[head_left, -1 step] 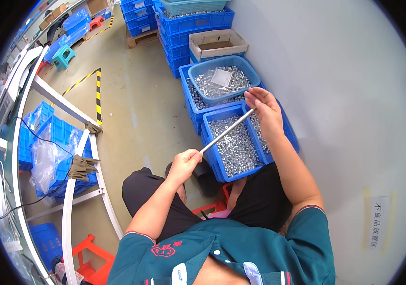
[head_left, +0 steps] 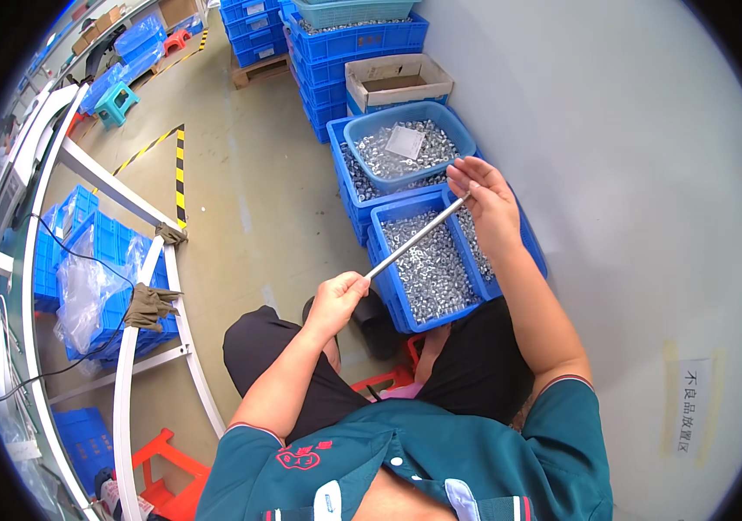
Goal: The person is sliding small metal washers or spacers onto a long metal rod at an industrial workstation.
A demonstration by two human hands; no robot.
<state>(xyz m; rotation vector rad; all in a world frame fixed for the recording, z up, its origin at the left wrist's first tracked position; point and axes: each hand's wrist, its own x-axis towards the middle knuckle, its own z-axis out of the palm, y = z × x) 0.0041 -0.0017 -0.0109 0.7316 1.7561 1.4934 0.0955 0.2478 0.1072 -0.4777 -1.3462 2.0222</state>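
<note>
The left hand's grip is wrapped round the lower-left end of a rod; whether the right hand's grip, fingers partly spread, pinches too, I cannot tell. A loose right hold could let it tip into the blue bin at centre, among metal parts. The rod slants mid-frame between both hands.

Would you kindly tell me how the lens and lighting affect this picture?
Head view: dark corners from the fisheye; the white metal frame leg bows at lower left; small silvery metal parts glint brightly; the thin silvery metal rod between the left hand and right hand looks fairly sharp; far upper-left background looks soft.
</note>
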